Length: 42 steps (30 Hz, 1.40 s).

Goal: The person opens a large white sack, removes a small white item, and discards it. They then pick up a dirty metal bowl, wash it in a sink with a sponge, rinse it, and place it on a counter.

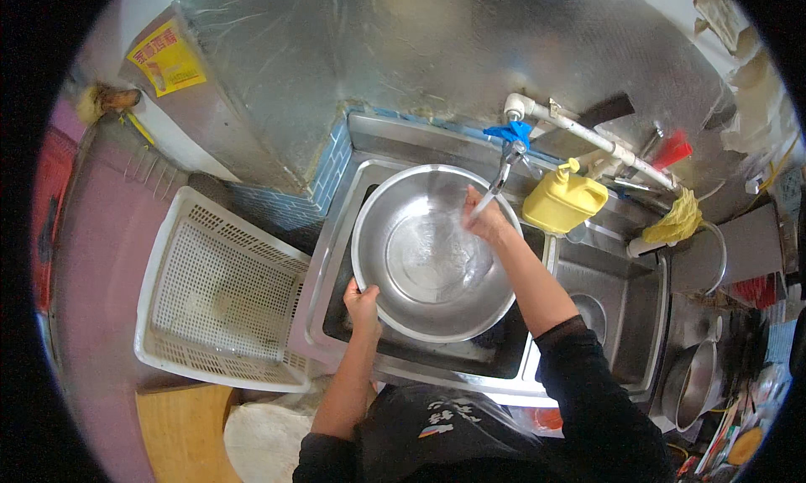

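Note:
A large round stainless steel bowl [428, 262] rests over the left basin of a double steel sink [441, 373]. My left hand [362, 303] grips the bowl's rim at its lower left. Over the bowl's upper right side, my right hand [483, 217] is under a stream of water from the metal faucet [511, 152]. Its fingers are blurred, and whether they hold anything cannot be told. A blue cloth or plastic piece [509, 132] is tied round the faucet's top. Some water appears to lie in the bowl.
Left of the sink is a white perforated plastic basket [223, 294]. A yellow pump jug [563, 199] stands behind the divider, beside the right basin [636, 332]. A white pipe [585, 133] crosses the wall, with a yellow cloth [677, 218] near its lower end. Metal pans [692, 385] sit far right.

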Motion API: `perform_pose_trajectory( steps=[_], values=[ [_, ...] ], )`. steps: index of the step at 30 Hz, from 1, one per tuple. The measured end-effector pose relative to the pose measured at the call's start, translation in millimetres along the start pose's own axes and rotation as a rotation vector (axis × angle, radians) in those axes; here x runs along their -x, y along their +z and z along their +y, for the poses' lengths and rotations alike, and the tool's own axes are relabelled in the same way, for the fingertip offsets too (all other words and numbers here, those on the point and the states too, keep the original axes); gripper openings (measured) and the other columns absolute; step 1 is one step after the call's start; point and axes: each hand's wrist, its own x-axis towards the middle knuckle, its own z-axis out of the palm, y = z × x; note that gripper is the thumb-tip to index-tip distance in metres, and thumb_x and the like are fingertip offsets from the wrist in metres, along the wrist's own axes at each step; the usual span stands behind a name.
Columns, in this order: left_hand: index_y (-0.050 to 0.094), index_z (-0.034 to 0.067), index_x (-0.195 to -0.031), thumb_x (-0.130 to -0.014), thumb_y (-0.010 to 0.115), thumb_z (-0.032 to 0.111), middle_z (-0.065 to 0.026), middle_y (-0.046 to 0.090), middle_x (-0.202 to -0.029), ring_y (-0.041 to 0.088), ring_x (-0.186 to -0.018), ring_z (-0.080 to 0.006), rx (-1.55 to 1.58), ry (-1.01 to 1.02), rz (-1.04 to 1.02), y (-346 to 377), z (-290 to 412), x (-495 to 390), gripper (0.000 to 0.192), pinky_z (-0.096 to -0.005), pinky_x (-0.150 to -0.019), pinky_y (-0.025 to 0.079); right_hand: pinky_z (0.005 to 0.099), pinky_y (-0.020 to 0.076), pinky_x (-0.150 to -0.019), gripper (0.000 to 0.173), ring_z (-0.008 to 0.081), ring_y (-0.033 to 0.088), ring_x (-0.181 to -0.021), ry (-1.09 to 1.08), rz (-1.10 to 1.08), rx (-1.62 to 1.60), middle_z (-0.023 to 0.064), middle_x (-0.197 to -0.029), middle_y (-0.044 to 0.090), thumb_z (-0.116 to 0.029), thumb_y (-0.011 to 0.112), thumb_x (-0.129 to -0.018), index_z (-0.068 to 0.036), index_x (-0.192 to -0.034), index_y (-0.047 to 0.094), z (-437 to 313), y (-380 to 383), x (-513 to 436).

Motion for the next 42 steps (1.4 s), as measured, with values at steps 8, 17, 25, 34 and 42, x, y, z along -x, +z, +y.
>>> perform_pose_trajectory(
  steps=[8, 17, 25, 34, 42],
  values=[
    [0.059, 0.001, -0.091, -0.066, 0.051, -0.007, -0.0036, 0.061, -0.082, 0.057, -0.071, -0.0137, -0.040, -0.092, -0.100, -31.4, 2.6, -3.1, 0.027, -0.0275, -0.066, 0.046, 0.0445, 0.0437, -0.084, 0.035, 0.0366, 0.051, -0.102, -0.919, 0.260, 1.808, 0.0191, -0.110, 0.054, -0.022, 0.065, -0.076, -0.003, -0.104, 0.055, -45.3, -65.7, 75.6],
    [0.051, 0.001, -0.106, -0.073, 0.059, 0.006, -0.0115, 0.056, -0.096, 0.058, -0.084, -0.0240, -0.059, -0.292, -0.110, -29.8, -1.6, -40.5, 0.035, -0.0390, -0.073, 0.048, 0.0429, 0.0438, -0.070, 0.029, 0.0432, 0.056, -0.078, -0.731, 0.023, 1.410, 0.0261, -0.077, 0.056, -0.025, 0.054, -0.087, 0.003, -0.082, 0.057, -56.9, -74.3, 103.4],
    [0.054, 0.005, -0.088, -0.086, 0.060, 0.024, -0.0021, 0.056, -0.081, 0.056, -0.076, -0.0149, -0.541, -0.319, -0.338, 49.2, 57.9, -40.7, 0.021, -0.0306, -0.068, 0.045, 0.0246, 0.0396, -0.043, 0.018, 0.0110, 0.050, -0.051, 0.099, 0.065, 1.027, -0.0004, -0.067, 0.054, -0.023, 0.051, -0.089, -0.009, -0.086, 0.061, -42.2, -185.2, 93.5],
    [0.050, 0.008, -0.086, -0.087, 0.058, 0.014, 0.0026, 0.047, -0.075, 0.048, -0.070, -0.0063, -0.758, -0.002, -0.328, -43.3, 27.8, -52.1, 0.011, -0.0231, -0.057, 0.044, 0.0287, 0.0446, -0.062, 0.010, 0.0127, 0.052, -0.066, -0.384, -0.027, 0.799, 0.0009, -0.074, 0.055, -0.006, 0.060, -0.082, -0.006, -0.091, 0.056, 18.6, -155.8, 76.5],
    [0.050, 0.010, -0.113, -0.095, 0.043, 0.033, -0.0061, 0.053, -0.111, 0.053, -0.100, -0.0213, -0.129, -0.617, -0.205, 5.2, -126.5, -78.0, 0.030, -0.0445, -0.083, 0.048, 0.0352, 0.0462, -0.079, 0.028, 0.0262, 0.060, -0.086, -0.759, -0.078, 1.540, 0.0140, -0.094, 0.063, -0.010, 0.059, -0.081, 0.000, -0.107, 0.057, -106.4, -28.0, 146.7]
  ],
)
